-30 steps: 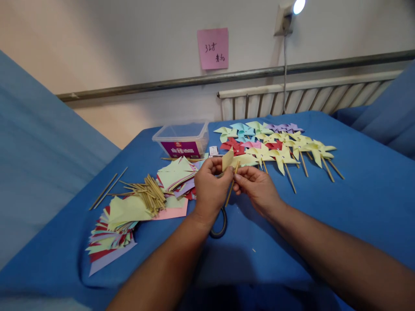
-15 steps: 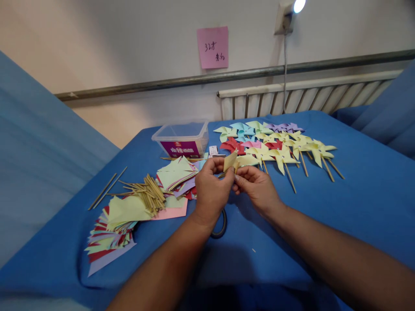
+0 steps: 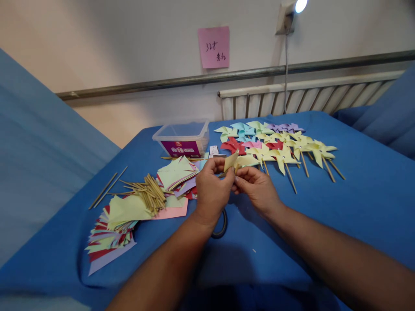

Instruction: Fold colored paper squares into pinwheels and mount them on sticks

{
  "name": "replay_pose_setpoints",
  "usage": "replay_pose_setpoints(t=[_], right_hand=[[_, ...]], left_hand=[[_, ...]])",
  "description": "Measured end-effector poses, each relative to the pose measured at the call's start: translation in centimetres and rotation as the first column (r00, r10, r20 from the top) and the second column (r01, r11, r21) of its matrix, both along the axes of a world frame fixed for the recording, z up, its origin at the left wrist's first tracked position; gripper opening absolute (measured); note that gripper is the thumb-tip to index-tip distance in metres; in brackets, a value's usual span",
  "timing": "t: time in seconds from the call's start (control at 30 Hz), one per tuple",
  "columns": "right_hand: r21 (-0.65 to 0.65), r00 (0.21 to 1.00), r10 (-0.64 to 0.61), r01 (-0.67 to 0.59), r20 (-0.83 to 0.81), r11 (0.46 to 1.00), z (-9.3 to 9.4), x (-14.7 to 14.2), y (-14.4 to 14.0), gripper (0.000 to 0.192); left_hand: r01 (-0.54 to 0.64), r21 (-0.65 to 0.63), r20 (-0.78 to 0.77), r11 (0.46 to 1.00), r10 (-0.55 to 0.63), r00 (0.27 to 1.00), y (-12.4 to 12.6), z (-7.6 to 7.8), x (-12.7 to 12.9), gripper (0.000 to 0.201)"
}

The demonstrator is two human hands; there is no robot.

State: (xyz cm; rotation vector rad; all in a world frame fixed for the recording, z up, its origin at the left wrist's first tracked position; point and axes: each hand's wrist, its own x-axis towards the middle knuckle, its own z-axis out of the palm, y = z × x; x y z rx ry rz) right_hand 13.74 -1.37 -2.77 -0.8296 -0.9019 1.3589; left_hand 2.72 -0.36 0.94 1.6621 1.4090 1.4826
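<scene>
Blue tablecloth: spread under both hands, running back to a wall with a white radiator beyond the right hand.
Left hand: clamped on pale yellow folded paper, which stands up from its fingertips.
Right hand: just beside the left, thumb and forefinger pinched together on what seems to be a thin stick, mostly hidden.
Black handle: just on the near side of the left hand, partly covered by its wrist.
Paper stack: near, left of the left hand.
Bamboo sticks: farther left, heaped beside a fanned pile of coloured paper.
Plastic box: beyond the left hand, purple label facing it.
Pinwheels: beyond the right hand, many, in yellow, red, blue, purple and green; several show sticks and look finished.
Progress: well along, by my judgement; the held piece looks incomplete, and plenty of loose paper and sticks seem unused.
</scene>
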Motion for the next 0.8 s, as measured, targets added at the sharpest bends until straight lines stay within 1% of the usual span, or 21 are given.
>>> replay_pose_setpoints(t=[0.2, 0.43, 0.63, 0.8], right_hand=[[0.002, 1.0, 0.001, -0.001, -0.021, 1.0, 0.08, -0.05, -0.16, 0.029], [-0.004, 0.999, -0.002, 0.002, -0.033, 1.0, 0.18, -0.1, -0.1, 0.031], [-0.009, 1.0, -0.002, 0.002, -0.009, 1.0, 0.24, -0.07, -0.09, 0.032], [0.003, 1.0, -0.007, 0.007, -0.004, 1.0, 0.17, -0.07, -0.05, 0.032]], left_hand=[[0.002, 0.016, 0.008, 1.0, -0.002, 1.0, -0.07, 0.14, 0.04, 0.016], [0.009, 0.018, 0.002, 1.0, -0.009, 1.0, -0.04, 0.02, 0.02, 0.016], [0.001, 0.001, 0.007, 1.0, -0.001, 1.0, 0.15, -0.04, -0.02, 0.016], [-0.004, 0.0, -0.02, 1.0, 0.004, 1.0, 0.06, 0.06, 0.02, 0.015]])
